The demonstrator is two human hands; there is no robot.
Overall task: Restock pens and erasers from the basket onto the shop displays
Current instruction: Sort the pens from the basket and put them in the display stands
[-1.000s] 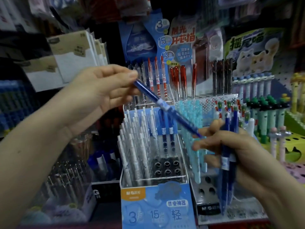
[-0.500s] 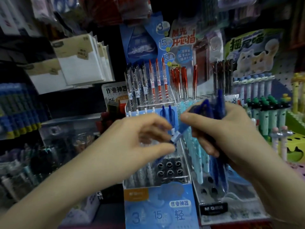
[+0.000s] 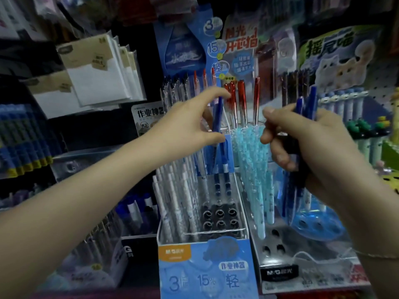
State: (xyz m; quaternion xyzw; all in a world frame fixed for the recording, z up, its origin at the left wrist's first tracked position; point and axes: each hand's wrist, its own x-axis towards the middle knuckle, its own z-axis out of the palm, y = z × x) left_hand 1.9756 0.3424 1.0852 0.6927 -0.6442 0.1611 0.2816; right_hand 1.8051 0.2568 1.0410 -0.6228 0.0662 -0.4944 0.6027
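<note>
— Shop shelves crammed with stationery, that's the whole backdrop. What are the hands doing?

— Her left hand (image 3: 190, 124) pinches a single blue pen (image 3: 217, 124) between thumb and forefinger, holding it nearly upright above the clear display box (image 3: 203, 236) in the middle.

— And the other?

— The right hand (image 3: 302, 143) is clenched round a bundle of blue pens (image 3: 306, 104), tops poking up past the fingers, barrels hanging down below the palm.

— Where does the single pen sit against the box?

— Its lower end hangs over the far right part of the box, just above two blue pens (image 3: 222, 184) already standing there. Nearer that corner are empty black holes (image 3: 220, 217); white pens (image 3: 179, 203) fill the left side.

— Anything around?

— Light blue pens (image 3: 252, 169) in the rack to the right, red pens (image 3: 239, 100) standing behind, a cat poster (image 3: 336, 59) far right, and packets of white paper (image 3: 97, 70) hanging far left. A thin bracelet (image 3: 375, 254) shows on the right wrist.
</note>
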